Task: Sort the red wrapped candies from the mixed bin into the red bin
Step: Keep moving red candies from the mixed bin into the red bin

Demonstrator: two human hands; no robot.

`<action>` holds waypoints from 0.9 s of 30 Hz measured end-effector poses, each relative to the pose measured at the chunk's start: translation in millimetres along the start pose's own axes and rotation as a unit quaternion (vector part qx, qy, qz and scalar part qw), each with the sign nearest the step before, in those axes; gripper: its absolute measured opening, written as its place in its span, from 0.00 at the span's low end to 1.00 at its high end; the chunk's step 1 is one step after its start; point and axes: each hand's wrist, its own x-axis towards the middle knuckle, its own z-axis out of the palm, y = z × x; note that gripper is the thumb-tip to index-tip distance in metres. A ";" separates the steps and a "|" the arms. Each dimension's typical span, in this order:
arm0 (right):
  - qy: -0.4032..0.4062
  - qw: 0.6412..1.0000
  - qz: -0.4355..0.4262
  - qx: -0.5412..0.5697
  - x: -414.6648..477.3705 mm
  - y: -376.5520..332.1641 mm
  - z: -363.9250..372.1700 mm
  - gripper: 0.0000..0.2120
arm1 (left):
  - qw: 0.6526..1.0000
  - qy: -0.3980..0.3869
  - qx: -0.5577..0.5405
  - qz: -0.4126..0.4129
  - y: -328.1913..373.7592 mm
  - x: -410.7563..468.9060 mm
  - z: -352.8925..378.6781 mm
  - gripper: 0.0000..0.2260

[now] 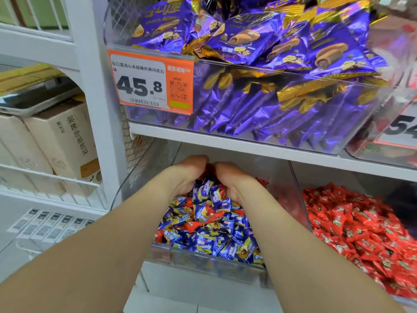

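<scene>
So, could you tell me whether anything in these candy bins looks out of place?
Yes: red wrapped candies lie scattered among the blue ones in the mixed bin, though the red bin is right beside it. Both hands, left hand and right hand, dig at its back.

A shop is showing here; an orange price tag (150,81) is hanging on a clear bin (293,123) of purple sweets; white shelving (225,137) is carrying bulk candy.

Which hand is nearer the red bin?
Right. The right hand is deep in the mixed bin, on the side next to the red bin. The left hand is beside it, farther from the red bin.
</scene>
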 end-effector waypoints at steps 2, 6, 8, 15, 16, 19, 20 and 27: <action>-0.008 0.996 -0.019 0.083 -3.7 -0.6 -2.8 0.15 | 0.999 -0.019 -0.014 0.035 4.0 -7.7 3.7 0.13; -0.046 0.982 -0.088 0.158 -60.6 -17.0 -15.5 0.12 | 0.993 -0.038 -0.008 0.115 7.9 -44.8 6.5 0.14; -0.096 0.979 -0.116 0.139 -87.1 -13.9 -29.5 0.10 | 0.992 -0.051 -0.032 0.112 7.6 -65.0 3.5 0.14; -0.097 0.959 -0.221 -0.146 -146.2 5.2 -63.0 0.15 | 0.937 -0.136 0.273 0.172 -0.6 -118.6 -7.2 0.23; -0.089 0.946 -0.237 -0.204 -146.3 8.4 -67.5 0.17 | 0.913 -0.145 0.331 0.189 -3.5 -120.0 -10.2 0.24; -0.066 0.891 -0.267 -0.362 -146.6 15.0 -82.6 0.23 | 0.840 -0.154 0.466 0.230 -11.1 -118.3 -19.1 0.25; -0.065 0.872 -0.275 -0.399 -147.2 17.3 -85.4 0.26 | 0.826 -0.149 0.488 0.242 -12.6 -117.0 -20.9 0.25; -0.056 0.815 -0.294 -0.495 -137.4 24.3 -89.0 0.16 | 0.815 -0.111 0.488 0.291 -15.8 -96.4 -23.1 0.24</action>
